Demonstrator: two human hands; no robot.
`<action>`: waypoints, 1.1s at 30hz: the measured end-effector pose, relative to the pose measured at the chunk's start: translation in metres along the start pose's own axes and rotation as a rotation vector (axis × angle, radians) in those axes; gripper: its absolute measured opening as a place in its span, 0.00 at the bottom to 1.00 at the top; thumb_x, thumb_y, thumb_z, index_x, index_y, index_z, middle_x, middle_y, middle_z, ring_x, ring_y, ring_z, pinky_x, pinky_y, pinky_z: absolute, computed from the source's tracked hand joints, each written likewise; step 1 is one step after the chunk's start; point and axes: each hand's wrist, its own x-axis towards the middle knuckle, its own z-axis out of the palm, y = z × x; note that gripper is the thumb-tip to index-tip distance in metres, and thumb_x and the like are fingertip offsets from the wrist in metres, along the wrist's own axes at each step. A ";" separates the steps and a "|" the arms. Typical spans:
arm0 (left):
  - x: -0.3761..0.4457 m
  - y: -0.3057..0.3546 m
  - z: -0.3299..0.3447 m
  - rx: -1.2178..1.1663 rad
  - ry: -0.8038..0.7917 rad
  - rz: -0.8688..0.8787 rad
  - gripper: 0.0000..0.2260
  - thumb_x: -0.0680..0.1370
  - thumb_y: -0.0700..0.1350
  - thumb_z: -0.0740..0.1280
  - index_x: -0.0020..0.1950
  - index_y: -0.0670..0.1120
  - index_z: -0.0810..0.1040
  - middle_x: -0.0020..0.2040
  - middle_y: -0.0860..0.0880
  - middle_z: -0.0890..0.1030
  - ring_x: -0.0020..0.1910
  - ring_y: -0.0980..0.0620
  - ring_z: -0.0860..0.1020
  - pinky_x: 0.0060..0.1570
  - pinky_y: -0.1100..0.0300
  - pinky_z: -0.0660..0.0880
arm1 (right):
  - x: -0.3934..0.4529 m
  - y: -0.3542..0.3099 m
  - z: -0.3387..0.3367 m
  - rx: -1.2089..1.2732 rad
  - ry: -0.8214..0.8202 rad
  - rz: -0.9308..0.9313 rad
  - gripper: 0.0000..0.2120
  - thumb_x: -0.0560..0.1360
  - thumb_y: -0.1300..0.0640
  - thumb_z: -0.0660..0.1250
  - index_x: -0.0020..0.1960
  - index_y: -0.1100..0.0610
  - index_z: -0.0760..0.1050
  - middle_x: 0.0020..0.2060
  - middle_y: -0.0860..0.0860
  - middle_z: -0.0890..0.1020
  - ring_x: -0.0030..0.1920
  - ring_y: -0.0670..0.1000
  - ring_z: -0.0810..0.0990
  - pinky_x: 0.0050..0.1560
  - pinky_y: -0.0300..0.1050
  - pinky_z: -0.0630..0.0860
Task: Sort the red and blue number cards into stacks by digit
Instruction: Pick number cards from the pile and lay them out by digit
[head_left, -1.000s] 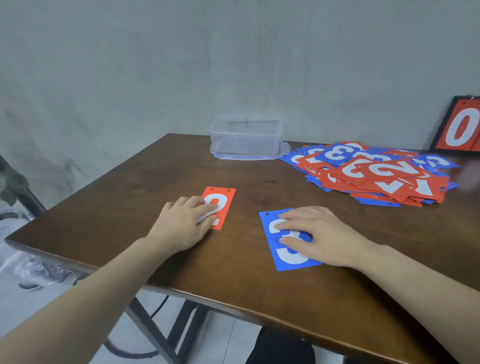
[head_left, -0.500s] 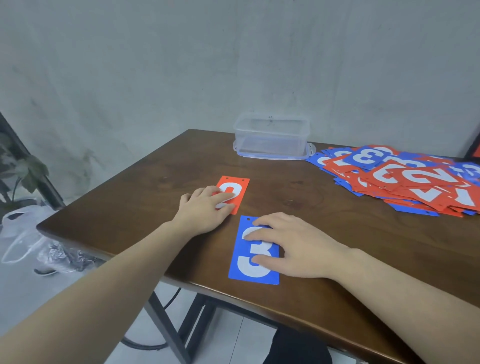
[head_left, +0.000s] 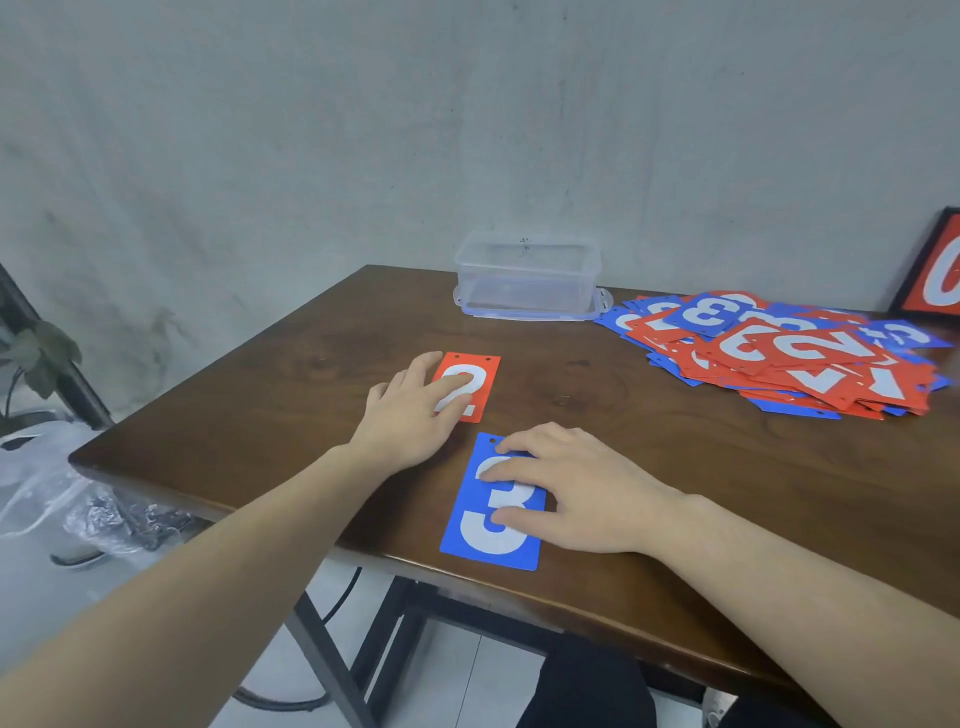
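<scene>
Two cards lie apart from the rest near the middle of the frame, each under a hand. At centre, the left hand (head_left: 410, 415) rests flat on a red card (head_left: 470, 384) printed with a white 2, its straight fingers (head_left: 452, 387) laid across the digit and covering the card's left part. Just below and slightly right of it, a blue card (head_left: 493, 512) with a white 3 lies close to the near edge of the wooden table (head_left: 260, 410); the right hand (head_left: 576, 493) presses on it with fingers spread and only gently bent, the thumb over the lower half of the digit. Neither hand curls round its card. The two cards sit near each other, and a thin strip of bare wood seems to separate them, though the hands hide part of that gap.

At the right of the frame a loose heap of red and blue number cards (head_left: 779, 353) spreads over the tabletop, well apart from both hands; digits 1, 2 and 3 can be read on the upper ones. Above centre, a clear plastic box (head_left: 527, 275) stands at the table's far edge against the grey wall. A framed red panel (head_left: 935, 270) with a large white figure is cut off by the right edge, so its digit cannot be read for certain
</scene>
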 end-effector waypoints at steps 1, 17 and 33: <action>-0.002 0.001 -0.001 -0.020 0.023 0.011 0.18 0.84 0.59 0.54 0.73 0.63 0.69 0.79 0.55 0.57 0.77 0.51 0.60 0.74 0.42 0.54 | -0.002 0.001 -0.002 0.018 0.011 0.022 0.25 0.79 0.33 0.59 0.73 0.40 0.69 0.73 0.40 0.68 0.72 0.40 0.61 0.68 0.39 0.60; 0.042 0.136 0.018 -0.043 -0.014 0.263 0.15 0.83 0.57 0.59 0.68 0.58 0.75 0.74 0.56 0.67 0.72 0.51 0.67 0.70 0.47 0.62 | -0.089 0.121 -0.048 0.068 0.297 0.440 0.19 0.81 0.39 0.58 0.68 0.43 0.73 0.68 0.42 0.74 0.71 0.46 0.66 0.73 0.51 0.65; 0.146 0.280 0.116 -0.359 0.020 0.176 0.24 0.80 0.58 0.63 0.73 0.50 0.68 0.67 0.50 0.77 0.68 0.48 0.73 0.65 0.48 0.72 | -0.144 0.273 -0.067 -0.109 0.552 0.768 0.15 0.79 0.51 0.65 0.63 0.53 0.79 0.62 0.51 0.80 0.64 0.55 0.72 0.67 0.48 0.66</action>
